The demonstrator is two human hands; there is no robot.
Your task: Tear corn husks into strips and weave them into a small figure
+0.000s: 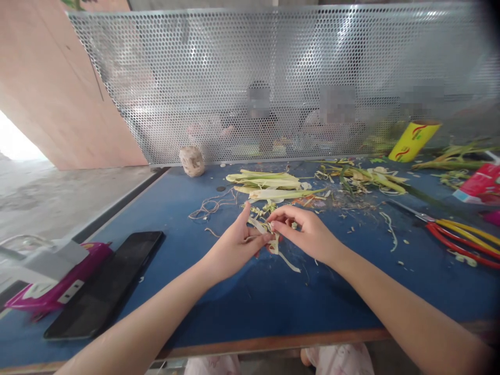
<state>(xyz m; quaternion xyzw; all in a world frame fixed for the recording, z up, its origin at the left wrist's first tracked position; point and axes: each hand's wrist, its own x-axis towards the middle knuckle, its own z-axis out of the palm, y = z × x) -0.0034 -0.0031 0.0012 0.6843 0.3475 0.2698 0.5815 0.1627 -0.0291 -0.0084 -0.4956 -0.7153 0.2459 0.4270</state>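
Hands: the left hand [244, 237] and the right hand [302, 232] are meeting above the table, thumbs and fingers pinching the same pale strips.
Pale strips [289, 263]: they are passing between the fingertips, with one loose end trailing below the hands toward the near edge.
Table [242, 312]: its blue top is spreading under and around both hands, a brown edge running along the near side.
Stalks [269, 182]: a yellow-green pile is lying just beyond the hands.
Twine [213, 205]: a loose tangle is curling to the left of the stalks, near the left hand.
Farther left: a black phone [105, 286] is lying flat beside a purple case [89, 265].
Right side: scissors [433, 224] with red and yellow handles are resting well apart from the right hand; a yellow tube [414, 140] is standing farther off.
Screen [219, 62]: perforated metal is rising across the table's far side, ahead of the hands; blurred people are showing through it.
Room: a pinkish wall [78, 88] and grey floor [86, 195] are filling the space to the far left.
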